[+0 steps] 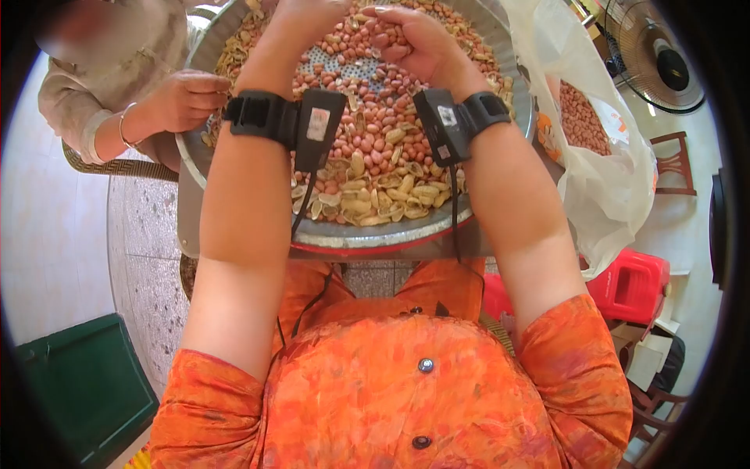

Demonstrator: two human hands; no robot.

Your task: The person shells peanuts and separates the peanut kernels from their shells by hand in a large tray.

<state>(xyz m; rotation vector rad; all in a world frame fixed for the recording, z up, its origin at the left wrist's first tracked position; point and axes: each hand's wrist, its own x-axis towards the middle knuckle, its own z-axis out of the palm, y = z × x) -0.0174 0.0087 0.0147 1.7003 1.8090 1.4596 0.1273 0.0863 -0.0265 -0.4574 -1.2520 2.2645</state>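
Left of the large round grey metal pan [391, 234], a co-worker in a beige long-sleeved top sits close by, a silvery bracelet [127, 125] at the wrist; that person's hand [191, 100] is at the pan's left rim, fingers bent, and whether it grips anything I cannot tell.

Over the far part of the pan is the wearer's left hand [322, 9], cut by the upper edge of the view. Its fingers look drawn in toward the right hand; what they hold, if anything, I cannot tell.

The peanuts lie inside the pan. Reddish-pink shelled peanut kernels [373, 147] fill its middle, around a bare patch of perforated metal [355, 69]; split, pale tan peanut shells [375, 205] gather along its near side, with more around its edges.

The wearer's right hand [422, 43] is also over the pan's far part, just right of the left hand, fingers loosely curled and narrow; any kernel or shell inside is hidden from me.

Right of the pan stands a translucent white plastic bag [598, 199] with more reddish kernels [582, 117] in it.

The step in hand looks like shelling or picking over the nuts. The next move would seem to call for light fingertips, parting kernel from shell above the pan.
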